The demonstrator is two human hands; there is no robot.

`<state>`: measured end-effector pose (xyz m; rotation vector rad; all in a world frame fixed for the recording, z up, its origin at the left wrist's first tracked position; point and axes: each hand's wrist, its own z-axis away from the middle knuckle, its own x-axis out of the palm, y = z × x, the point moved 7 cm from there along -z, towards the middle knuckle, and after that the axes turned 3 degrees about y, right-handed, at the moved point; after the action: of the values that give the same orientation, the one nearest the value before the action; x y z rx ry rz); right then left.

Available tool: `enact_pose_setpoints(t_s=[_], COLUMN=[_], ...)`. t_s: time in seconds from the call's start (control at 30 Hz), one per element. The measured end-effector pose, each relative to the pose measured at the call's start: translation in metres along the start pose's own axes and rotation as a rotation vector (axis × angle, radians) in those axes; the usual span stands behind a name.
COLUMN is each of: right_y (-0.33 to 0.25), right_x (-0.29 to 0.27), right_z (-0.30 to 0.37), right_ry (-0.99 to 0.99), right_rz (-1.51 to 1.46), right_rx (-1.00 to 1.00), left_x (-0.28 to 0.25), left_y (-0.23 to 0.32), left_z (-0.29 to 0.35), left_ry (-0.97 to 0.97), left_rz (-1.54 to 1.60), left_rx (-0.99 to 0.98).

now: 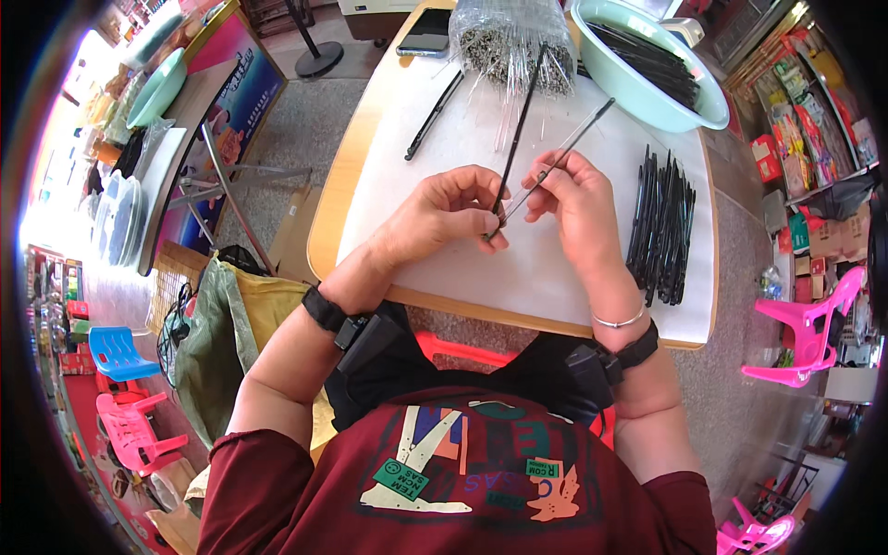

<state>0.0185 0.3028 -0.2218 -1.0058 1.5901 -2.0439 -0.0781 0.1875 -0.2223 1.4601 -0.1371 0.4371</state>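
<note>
Evidently, in the head view, two slim sticks meet at the fingers, above the counter [407, 268] near its front edge. The black stick [522, 116] is long, straight and dark along its length, leaning up toward the bundle [513, 55]; thumb and finger of the left hand [444, 208] are pinched on its lower part. The pale stick [578, 137] slants up to the right, its shaft greyish and seemingly see-through, its far tip dark. The right hand [573, 194] grips it partway along between thumb and fingers, and its lower end reaches the left fingertips; whether the two sticks touch there I cannot tell.

Beyond, the bundle shows packed thin ends in clear wrap, between the phone [425, 32] and the pale green basin [631, 104] of dark sticks [652, 60]. A loose stick [433, 116] lies left of the bundle; a neat black pile [661, 227] sits right of the hands.
</note>
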Motion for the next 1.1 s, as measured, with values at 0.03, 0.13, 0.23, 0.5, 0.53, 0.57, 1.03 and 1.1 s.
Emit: enact_pose_setpoints(t_s=[0.03,0.13,0.23,0.5,0.53,0.57,1.03,1.1], right_y=[-0.011,-0.018,-0.015,-0.011,-0.011,-0.012,-0.016,-0.017], right_x=[0.005,0.015,0.019,0.018,0.018,0.020,0.021,0.023], right_z=[0.003,0.008,0.011,0.013,0.013,0.013,0.014,0.015], right_ry=[-0.013,-0.092,-0.139,-0.202,-0.206,-0.207,-0.154,-0.152], right_rz=[0.060,0.133,0.061,0.086,0.123,0.123,0.141,0.141], right_rx=[-0.143,-0.194,-0.125,-0.130,-0.119,-0.122,-0.163,-0.175], left_x=[-0.001,-0.007,-0.007,-0.015,-0.019,-0.023,-0.016,-0.017], left_y=[0.000,-0.001,0.000,-0.001,-0.004,-0.004,-0.005,-0.007], left_z=[0.000,0.000,-0.001,-0.003,-0.004,-0.005,-0.004,-0.004], left_ry=[-0.001,0.022,0.068,0.236,0.237,0.237,0.260,0.233], left_rz=[-0.004,-0.036,-0.097,-0.166,-0.168,-0.156,-0.244,-0.270], left_rx=[0.008,0.052,0.044,0.101,0.105,0.173,0.119,0.094])
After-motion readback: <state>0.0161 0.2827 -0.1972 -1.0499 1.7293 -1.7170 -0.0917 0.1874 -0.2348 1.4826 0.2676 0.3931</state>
